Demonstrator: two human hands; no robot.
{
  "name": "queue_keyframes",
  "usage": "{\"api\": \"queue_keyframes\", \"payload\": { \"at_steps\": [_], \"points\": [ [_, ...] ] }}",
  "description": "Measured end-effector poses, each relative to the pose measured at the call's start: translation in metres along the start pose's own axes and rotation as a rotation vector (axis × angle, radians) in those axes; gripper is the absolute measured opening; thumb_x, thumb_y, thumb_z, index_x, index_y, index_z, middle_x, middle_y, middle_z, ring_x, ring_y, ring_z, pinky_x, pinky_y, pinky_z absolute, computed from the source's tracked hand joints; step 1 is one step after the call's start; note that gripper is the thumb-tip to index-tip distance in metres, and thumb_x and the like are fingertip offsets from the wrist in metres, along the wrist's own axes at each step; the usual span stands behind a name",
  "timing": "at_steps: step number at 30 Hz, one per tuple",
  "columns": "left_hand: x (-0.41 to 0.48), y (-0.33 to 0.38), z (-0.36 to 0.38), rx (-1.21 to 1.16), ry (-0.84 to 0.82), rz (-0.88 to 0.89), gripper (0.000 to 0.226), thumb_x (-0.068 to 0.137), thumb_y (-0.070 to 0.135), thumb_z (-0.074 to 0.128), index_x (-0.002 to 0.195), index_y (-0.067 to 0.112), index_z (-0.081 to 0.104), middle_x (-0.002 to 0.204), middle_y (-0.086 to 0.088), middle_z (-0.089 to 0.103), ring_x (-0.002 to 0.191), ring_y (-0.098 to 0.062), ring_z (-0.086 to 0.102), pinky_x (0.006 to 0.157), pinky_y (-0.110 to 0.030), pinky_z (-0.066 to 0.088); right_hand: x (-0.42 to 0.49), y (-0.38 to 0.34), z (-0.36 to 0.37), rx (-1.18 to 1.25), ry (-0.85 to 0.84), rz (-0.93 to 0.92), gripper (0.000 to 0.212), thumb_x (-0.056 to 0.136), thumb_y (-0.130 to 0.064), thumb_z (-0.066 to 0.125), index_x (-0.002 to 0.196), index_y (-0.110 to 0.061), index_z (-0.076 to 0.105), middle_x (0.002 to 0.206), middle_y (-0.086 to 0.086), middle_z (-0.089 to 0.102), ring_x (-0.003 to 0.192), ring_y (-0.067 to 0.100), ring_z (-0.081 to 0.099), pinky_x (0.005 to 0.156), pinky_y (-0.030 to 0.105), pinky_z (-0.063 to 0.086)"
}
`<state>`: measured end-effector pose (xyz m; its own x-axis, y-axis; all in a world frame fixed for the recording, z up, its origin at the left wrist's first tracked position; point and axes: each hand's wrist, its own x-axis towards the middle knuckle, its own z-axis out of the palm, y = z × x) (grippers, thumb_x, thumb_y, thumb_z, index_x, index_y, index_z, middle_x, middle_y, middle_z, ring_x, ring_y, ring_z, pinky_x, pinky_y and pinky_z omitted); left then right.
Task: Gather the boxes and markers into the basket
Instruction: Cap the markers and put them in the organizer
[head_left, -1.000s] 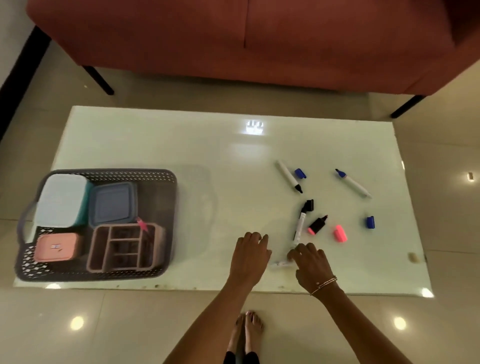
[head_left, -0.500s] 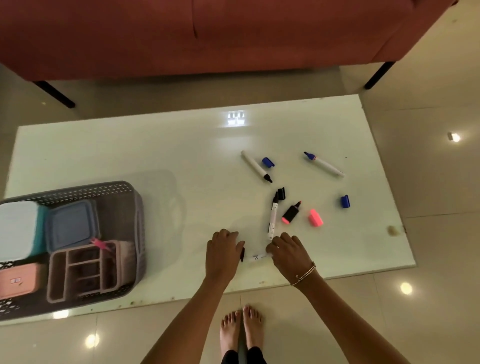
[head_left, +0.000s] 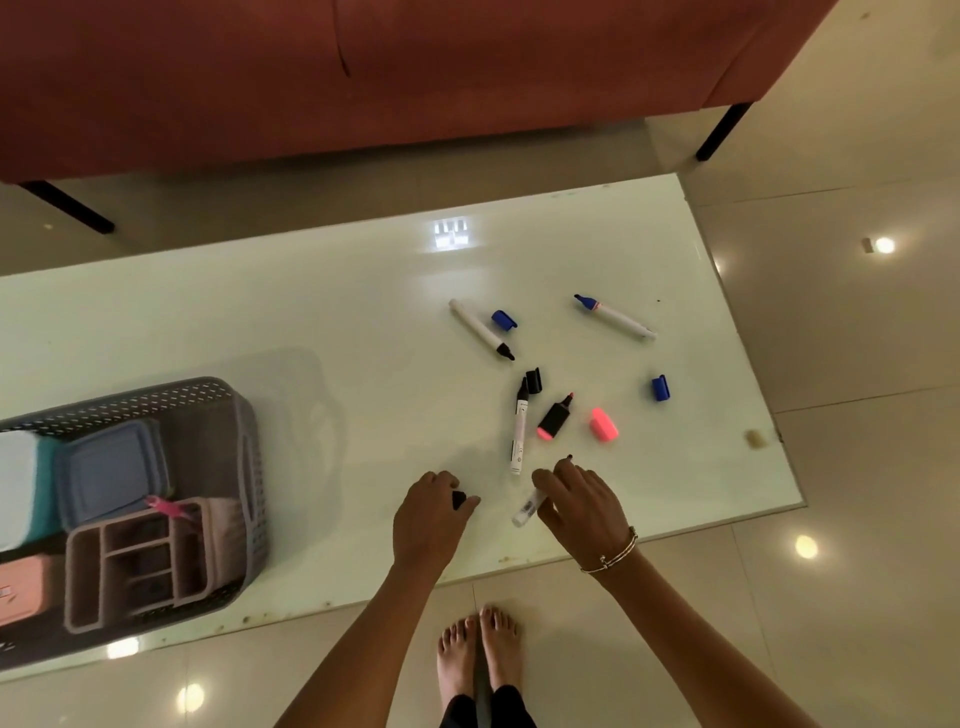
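Note:
My left hand (head_left: 432, 514) pinches a small black cap (head_left: 458, 499) near the table's front edge. My right hand (head_left: 582, 501) grips a white marker (head_left: 528, 509), lifted off the glass and pointing toward the cap. Loose on the table lie a white marker with black tip (head_left: 481, 329), a blue-tipped marker (head_left: 614, 316), a black-tipped marker (head_left: 519, 428), a black-and-pink highlighter (head_left: 554, 419), its pink cap (head_left: 603, 425), two blue caps (head_left: 504, 319) (head_left: 660, 387) and a black cap (head_left: 534, 380). The grey basket (head_left: 244, 415) at left holds several boxes and an organiser (head_left: 140, 558).
A red sofa (head_left: 363, 78) on black legs stands beyond the white glass table (head_left: 260, 301). The table's right edge runs close to the scattered caps. A small brownish scrap (head_left: 754, 439) lies near the right edge. My bare feet (head_left: 480, 649) stand on the tiled floor.
The view has shifted right, so the basket sits further left. My right hand has lifted the white marker off the table, and my left hand now holds the black cap apart from it.

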<state>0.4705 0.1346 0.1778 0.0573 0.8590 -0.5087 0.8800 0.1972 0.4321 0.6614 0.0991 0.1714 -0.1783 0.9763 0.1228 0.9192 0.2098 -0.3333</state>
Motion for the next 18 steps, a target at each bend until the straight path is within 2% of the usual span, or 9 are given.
{"api": "queue_keyframes", "payload": {
  "at_steps": [2,5,7,10,12,14,18],
  "points": [
    [0.000,0.002,0.000,0.007,0.012,-0.007,0.036,0.088,0.040,0.055,0.112,0.014,0.057,0.111,-0.001,0.060,0.102,-0.018,0.057,0.080,-0.029,0.044,-0.002,0.006,-0.008,0.003,0.111,0.058,0.019,0.080,-0.026,0.059,0.096,-0.020,0.050,0.064,0.002,0.065,0.044,0.020,0.057,0.038,0.022,0.044],
    [0.001,0.001,-0.001,0.033,0.028,-0.018,0.033,0.090,0.041,0.052,0.110,0.015,0.058,0.111,0.000,0.060,0.100,-0.018,0.058,0.078,-0.029,0.043,0.001,0.025,-0.016,-0.003,0.223,0.207,0.025,0.080,-0.020,0.045,0.103,-0.021,0.052,0.060,0.007,0.068,0.038,0.024,0.057,0.031,0.024,0.042],
    [0.004,0.000,-0.003,0.047,0.041,-0.020,0.033,0.091,0.041,0.049,0.110,0.016,0.058,0.110,0.001,0.060,0.099,-0.017,0.058,0.078,-0.029,0.043,0.012,0.044,-0.019,-0.004,0.242,0.356,0.021,0.080,-0.016,0.047,0.101,-0.018,0.052,0.060,0.011,0.067,0.041,0.029,0.058,0.033,0.028,0.044],
    [0.010,-0.002,-0.006,0.064,0.088,-0.022,0.034,0.092,0.043,0.046,0.109,0.018,0.059,0.109,0.002,0.060,0.099,-0.017,0.058,0.079,-0.029,0.045,0.033,0.082,-0.019,0.006,0.215,0.543,0.020,0.076,-0.007,0.066,0.089,-0.006,0.050,0.060,0.019,0.062,0.051,0.037,0.059,0.043,0.037,0.047],
    [0.014,-0.004,-0.009,0.092,0.126,-0.011,0.033,0.092,0.043,0.045,0.109,0.018,0.060,0.109,0.003,0.061,0.098,-0.016,0.059,0.079,-0.030,0.047,0.044,0.104,-0.017,-0.059,0.171,0.595,0.024,0.074,0.002,0.065,0.084,-0.004,0.044,0.061,0.023,0.059,0.054,0.039,0.058,0.048,0.041,0.048],
    [0.020,-0.007,-0.011,0.115,0.151,0.015,0.033,0.093,0.042,0.045,0.108,0.018,0.061,0.108,0.002,0.062,0.096,-0.017,0.061,0.078,-0.031,0.050,0.053,0.116,-0.014,-0.114,0.140,0.653,0.020,0.075,0.003,0.063,0.085,-0.001,0.045,0.063,0.025,0.058,0.057,0.040,0.057,0.052,0.043,0.048],
    [0.027,-0.010,-0.019,0.133,0.198,0.036,0.029,0.093,0.039,0.046,0.103,0.017,0.063,0.102,0.002,0.063,0.091,-0.017,0.061,0.075,-0.031,0.050,0.064,0.129,-0.005,-0.140,0.098,0.683,0.015,0.077,0.009,0.052,0.089,0.001,0.047,0.067,0.027,0.057,0.059,0.038,0.054,0.051,0.042,0.046]
  ]
}}
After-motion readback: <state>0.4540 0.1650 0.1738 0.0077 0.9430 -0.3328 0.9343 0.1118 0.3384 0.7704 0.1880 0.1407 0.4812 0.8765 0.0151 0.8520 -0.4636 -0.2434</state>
